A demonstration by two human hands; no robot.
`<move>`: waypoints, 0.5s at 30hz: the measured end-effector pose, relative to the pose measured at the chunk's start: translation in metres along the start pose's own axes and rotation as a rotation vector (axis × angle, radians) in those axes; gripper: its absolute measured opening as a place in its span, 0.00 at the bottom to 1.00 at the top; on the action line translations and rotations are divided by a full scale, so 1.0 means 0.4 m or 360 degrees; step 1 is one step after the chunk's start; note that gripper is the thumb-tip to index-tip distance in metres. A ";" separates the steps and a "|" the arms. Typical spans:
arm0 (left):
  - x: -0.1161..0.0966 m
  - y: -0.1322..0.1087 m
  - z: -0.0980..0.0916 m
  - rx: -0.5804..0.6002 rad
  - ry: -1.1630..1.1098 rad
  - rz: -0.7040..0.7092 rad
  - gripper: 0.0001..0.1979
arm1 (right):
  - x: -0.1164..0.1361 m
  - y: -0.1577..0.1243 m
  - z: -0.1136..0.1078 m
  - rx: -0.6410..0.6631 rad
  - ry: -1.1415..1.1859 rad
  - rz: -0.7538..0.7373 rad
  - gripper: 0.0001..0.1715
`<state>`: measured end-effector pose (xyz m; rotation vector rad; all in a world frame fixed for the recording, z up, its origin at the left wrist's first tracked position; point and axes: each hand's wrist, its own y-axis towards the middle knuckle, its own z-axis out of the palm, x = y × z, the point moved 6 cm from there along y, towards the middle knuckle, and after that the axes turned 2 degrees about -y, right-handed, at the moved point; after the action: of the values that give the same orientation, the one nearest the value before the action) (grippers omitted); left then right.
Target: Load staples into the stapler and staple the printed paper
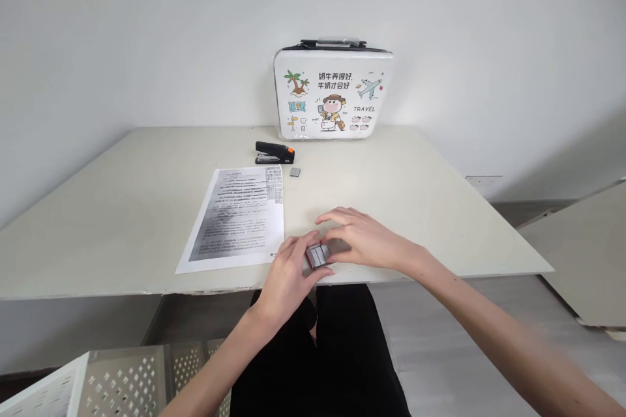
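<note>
At the table's front edge, my left hand (288, 270) grips a small box of staples (317, 256), with fingers along its far left side and the thumb below it. Grey staple strips with dark lines between them show on its top, and a reddish side shows at the left. My right hand (357, 238) is at the box's right end, thumb and forefinger closed on the staples there, the other fingers curved above. Farther back lies a loose grey strip of staples (295, 172) beside a black stapler (274, 153) with an orange part.
A printed sheet (239, 221) lies left of my hands on the white table (391, 189). Against the wall stands a white cartoon-printed case (333, 94) with a handle. Below left are perforated baskets (127, 378); a pale furniture panel (587, 254) is at right.
</note>
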<state>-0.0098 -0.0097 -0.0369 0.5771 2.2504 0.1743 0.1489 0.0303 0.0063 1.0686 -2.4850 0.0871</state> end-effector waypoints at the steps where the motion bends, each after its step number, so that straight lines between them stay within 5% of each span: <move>1: -0.001 0.000 0.000 0.0001 -0.0006 0.0004 0.35 | 0.000 0.001 -0.003 0.0001 -0.0003 0.0009 0.07; 15: 0.004 -0.004 0.002 -0.0014 -0.0015 0.0016 0.35 | -0.009 -0.014 0.005 0.0098 -0.0027 0.0138 0.13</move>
<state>-0.0105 -0.0104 -0.0390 0.5835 2.2369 0.1861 0.1544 0.0283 0.0023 0.9898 -2.5587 0.1825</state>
